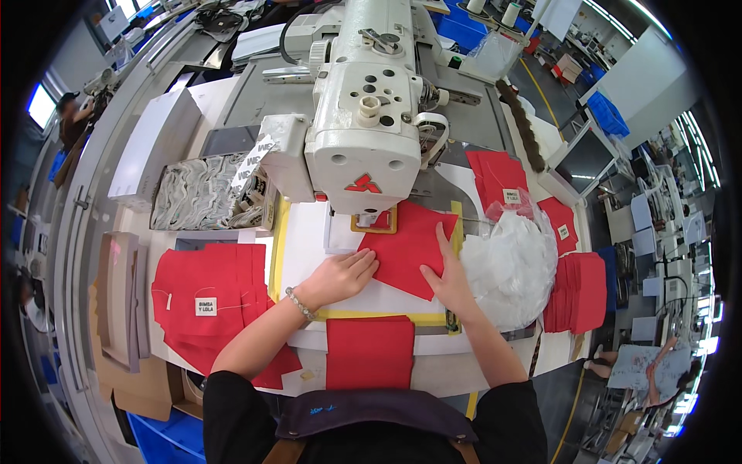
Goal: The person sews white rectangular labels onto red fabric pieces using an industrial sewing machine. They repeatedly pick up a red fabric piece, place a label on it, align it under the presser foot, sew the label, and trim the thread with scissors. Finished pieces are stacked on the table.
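My left hand (344, 274) lies flat on the lower left part of a red fabric piece (406, 249), fingers stretched out. My right hand (444, 274) rests on the piece's right side, thumb and fingers apart. The piece's upper end sits at a small yellow frame (357, 224) under the white sewing machine head (363, 139), on a white work surface (301, 255) edged with yellow tape. A stack of red pieces (369, 356) lies below my hands, and a spread pile of red pieces with a white label (209, 286) is at the left.
A box of white strips (201, 193), a long white box (151, 147) and cardboard boxes (116, 301) are at the left. Crumpled white plastic (506, 271), more red stacks (576, 294) and a screen (583, 162) are at the right. Co-workers (73, 120) (649, 371) are at both sides.
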Tool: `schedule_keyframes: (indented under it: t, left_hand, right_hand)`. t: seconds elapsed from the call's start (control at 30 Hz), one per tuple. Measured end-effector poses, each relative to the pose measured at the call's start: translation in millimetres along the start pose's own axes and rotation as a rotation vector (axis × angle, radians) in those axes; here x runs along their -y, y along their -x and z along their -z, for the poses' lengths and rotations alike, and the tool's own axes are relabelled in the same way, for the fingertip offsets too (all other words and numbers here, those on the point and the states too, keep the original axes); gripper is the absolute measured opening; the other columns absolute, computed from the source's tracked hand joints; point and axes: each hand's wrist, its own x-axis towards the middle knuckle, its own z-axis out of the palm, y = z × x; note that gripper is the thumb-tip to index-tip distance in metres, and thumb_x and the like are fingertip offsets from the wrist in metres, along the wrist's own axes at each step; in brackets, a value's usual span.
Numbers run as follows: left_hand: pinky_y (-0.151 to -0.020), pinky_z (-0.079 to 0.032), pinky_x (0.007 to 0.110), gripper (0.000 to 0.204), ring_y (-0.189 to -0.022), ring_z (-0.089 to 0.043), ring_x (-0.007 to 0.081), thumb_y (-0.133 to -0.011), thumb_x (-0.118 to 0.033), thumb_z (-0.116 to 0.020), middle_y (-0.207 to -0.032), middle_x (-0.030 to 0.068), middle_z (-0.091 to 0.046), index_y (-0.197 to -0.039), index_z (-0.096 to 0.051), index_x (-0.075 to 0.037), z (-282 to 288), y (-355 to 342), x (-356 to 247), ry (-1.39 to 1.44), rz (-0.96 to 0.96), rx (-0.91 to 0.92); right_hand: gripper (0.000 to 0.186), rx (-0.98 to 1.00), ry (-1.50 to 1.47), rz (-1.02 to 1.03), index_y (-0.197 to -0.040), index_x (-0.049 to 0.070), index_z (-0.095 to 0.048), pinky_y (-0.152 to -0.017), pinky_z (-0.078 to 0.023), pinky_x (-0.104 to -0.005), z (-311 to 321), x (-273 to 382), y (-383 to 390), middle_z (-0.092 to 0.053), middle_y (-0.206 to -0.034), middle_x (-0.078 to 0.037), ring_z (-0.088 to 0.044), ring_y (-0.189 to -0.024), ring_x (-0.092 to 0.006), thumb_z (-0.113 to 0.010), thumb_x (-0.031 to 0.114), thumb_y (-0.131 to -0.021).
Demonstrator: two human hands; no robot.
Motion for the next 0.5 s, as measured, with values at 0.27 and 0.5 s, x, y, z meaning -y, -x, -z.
schedule_keyframes:
  t: [0.27,0.5]
  left_hand:
    - [-0.081,-0.058,0.032,0.028,-0.101,-0.068,0.0251,-0.076,-0.008,-0.061,-0.109,0.0162,-0.068,-0.102,-0.066,0.002,-6.3,8.2,11.8,-0.125,0.110,-0.009]
    - [-0.082,-0.057,0.033,0.028,-0.101,-0.068,0.0252,-0.076,-0.007,-0.060,-0.110,0.0177,-0.068,-0.101,-0.066,0.003,-13.0,11.4,21.1,-0.142,0.285,-0.014]
  right_hand:
    - [0.085,-0.044,-0.455,-0.084,-0.155,0.012,-0.017,-0.090,-0.051,-0.0282,-8.7,-1.7,-14.6,-0.014,-0.160,-0.015,-0.057,-0.119,-0.0205,-0.061,-0.008,-0.085]
    - [0.047,0.074,0.272,0.329,-0.131,0.007,-0.055,-0.107,-0.042,-0.0416,-7.4,-9.6,-17.3,-0.043,-0.147,-0.016,-0.058,-0.117,-0.0310,-0.063,0.001,-0.085]
